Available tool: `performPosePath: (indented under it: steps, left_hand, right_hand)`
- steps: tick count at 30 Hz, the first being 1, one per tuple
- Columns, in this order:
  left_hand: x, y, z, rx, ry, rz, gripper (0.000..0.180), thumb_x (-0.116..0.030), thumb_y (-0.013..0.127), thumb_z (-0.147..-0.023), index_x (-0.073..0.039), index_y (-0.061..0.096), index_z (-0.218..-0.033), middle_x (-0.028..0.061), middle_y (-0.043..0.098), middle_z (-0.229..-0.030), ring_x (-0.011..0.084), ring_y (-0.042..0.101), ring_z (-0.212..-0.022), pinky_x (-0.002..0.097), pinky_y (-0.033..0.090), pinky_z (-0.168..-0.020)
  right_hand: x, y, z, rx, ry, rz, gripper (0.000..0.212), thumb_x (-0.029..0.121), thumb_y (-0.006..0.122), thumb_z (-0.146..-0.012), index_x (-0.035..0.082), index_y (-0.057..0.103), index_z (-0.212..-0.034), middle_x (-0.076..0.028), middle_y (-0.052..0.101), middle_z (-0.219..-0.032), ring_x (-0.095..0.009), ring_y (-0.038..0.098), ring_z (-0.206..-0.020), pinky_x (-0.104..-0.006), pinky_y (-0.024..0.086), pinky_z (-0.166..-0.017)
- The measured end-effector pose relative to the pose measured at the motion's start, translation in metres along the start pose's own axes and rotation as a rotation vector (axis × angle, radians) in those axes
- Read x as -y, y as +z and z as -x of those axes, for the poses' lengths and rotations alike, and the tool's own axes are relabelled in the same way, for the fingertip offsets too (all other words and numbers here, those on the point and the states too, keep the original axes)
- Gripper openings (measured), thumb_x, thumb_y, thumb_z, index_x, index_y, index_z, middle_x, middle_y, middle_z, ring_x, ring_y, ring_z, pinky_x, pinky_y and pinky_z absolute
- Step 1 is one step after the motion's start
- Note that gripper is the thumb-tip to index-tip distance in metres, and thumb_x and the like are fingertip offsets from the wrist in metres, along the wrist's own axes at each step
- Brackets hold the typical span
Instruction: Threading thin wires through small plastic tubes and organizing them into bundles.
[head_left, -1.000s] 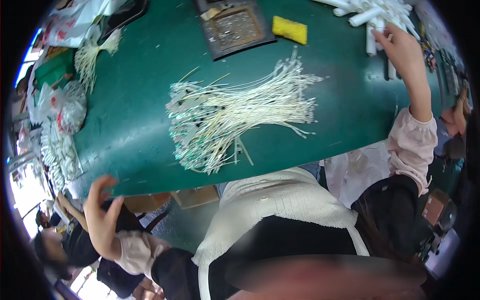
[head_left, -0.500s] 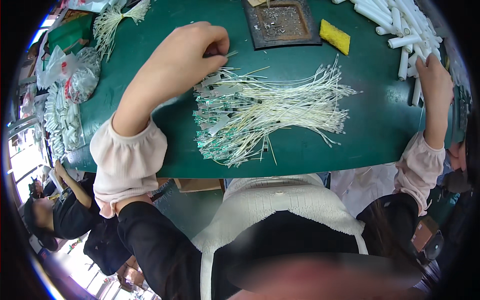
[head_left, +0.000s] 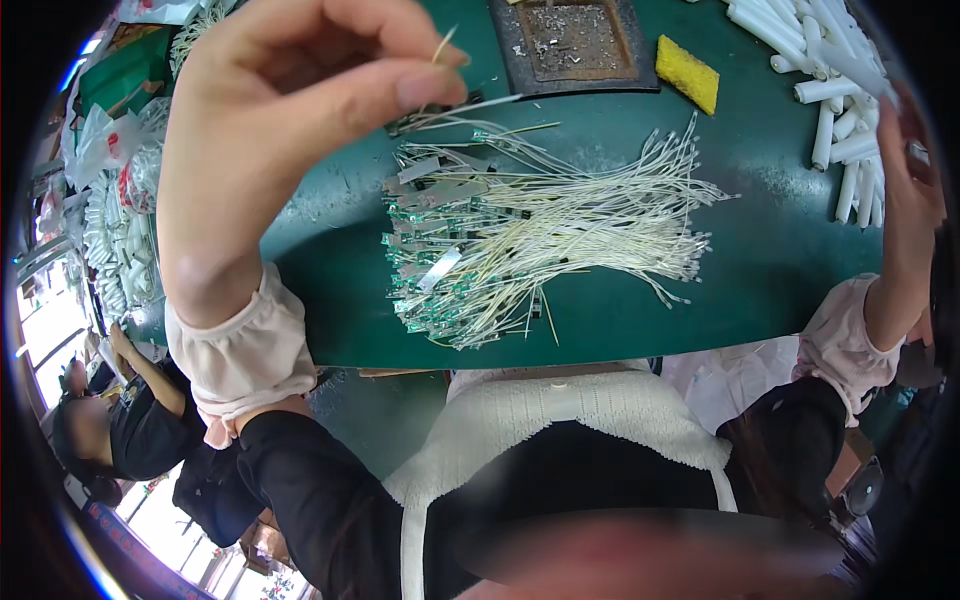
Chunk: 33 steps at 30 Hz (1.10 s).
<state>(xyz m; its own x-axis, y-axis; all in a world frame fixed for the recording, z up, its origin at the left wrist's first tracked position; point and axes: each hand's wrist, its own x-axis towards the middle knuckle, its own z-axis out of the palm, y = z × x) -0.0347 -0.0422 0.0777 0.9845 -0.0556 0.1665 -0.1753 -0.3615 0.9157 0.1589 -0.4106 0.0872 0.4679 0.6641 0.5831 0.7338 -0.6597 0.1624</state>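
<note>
My left hand (head_left: 270, 120) is raised over the far left of the bundle, with thumb and forefinger pinched on a thin pale wire (head_left: 446, 44). Just under those fingertips are a few more wire ends and a small dark part. The bundle of white wires (head_left: 590, 215) lies on the green table, small green circuit boards (head_left: 430, 300) at its left end and tiny pale tips at its right. At the far right, my right hand (head_left: 908, 170) has its fingers closed at the end of a white tube (head_left: 850, 68), partly blurred, beside the pile of tubes.
A dark square tray (head_left: 505, 50) with metal scraps stands at the back, a yellow sponge (head_left: 688, 75) beside it. White tubes (head_left: 825, 130) are heaped at the right. Plastic bags (head_left: 110, 140) and white coiled parts (head_left: 115, 240) sit left. Another person (head_left: 140, 420) works at the lower left.
My left hand has come nearer and up with the wire, its end now pointing upward. My right hand has moved outward to the right, and a white tube now reaches its fingers.
</note>
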Motion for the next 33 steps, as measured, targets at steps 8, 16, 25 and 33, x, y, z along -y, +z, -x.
performPosePath:
  steps: [8,16,25,33]
  left_hand:
    - [-0.004,0.040,-0.028,0.150,-0.202,0.189,0.015,0.005,0.075,-0.088,0.001,0.071,-0.102,0.0060,0.072,-0.099,0.0113,0.069,-0.091,0.0245,0.055,-0.082]
    - [0.000,0.052,-0.026,0.127,-0.442,0.337,0.014,-0.007,0.077,-0.092,-0.001,0.071,-0.103,0.0009,0.071,-0.093,0.0084,0.066,-0.087,0.0215,0.053,-0.081]
    - [0.012,0.059,-0.025,0.175,-0.441,0.555,0.009,-0.008,0.069,-0.098,-0.002,0.066,-0.103,0.0042,0.067,-0.102,0.0106,0.066,-0.092,0.0267,0.058,-0.081]
    - [0.019,0.062,-0.028,0.148,-0.481,0.727,0.005,-0.006,0.066,-0.099,-0.002,0.062,-0.099,0.0019,0.065,-0.094,0.0092,0.067,-0.089,0.0280,0.062,-0.081]
  right_hand:
    - [0.075,-0.014,-0.057,0.689,-0.091,-0.693,0.023,0.001,0.073,-0.088,0.002,0.069,-0.111,-0.002,0.066,-0.106,-0.009,0.060,-0.091,-0.0222,0.046,-0.070]
    - [0.095,0.036,-0.045,0.794,-0.052,-1.258,0.024,-0.006,0.073,-0.082,0.002,0.068,-0.104,0.001,0.064,-0.099,-0.005,0.057,-0.087,-0.0202,0.047,-0.065]
    - [0.089,0.052,-0.043,0.826,-0.070,-1.470,0.027,-0.002,0.078,-0.084,0.001,0.068,-0.109,-0.001,0.061,-0.106,-0.007,0.056,-0.092,-0.0203,0.047,-0.073]
    - [0.100,0.033,-0.062,0.968,0.187,-1.331,0.019,0.005,0.080,-0.088,0.000,0.071,-0.105,-0.002,0.062,-0.091,-0.007,0.056,-0.077,-0.0219,0.046,-0.066]
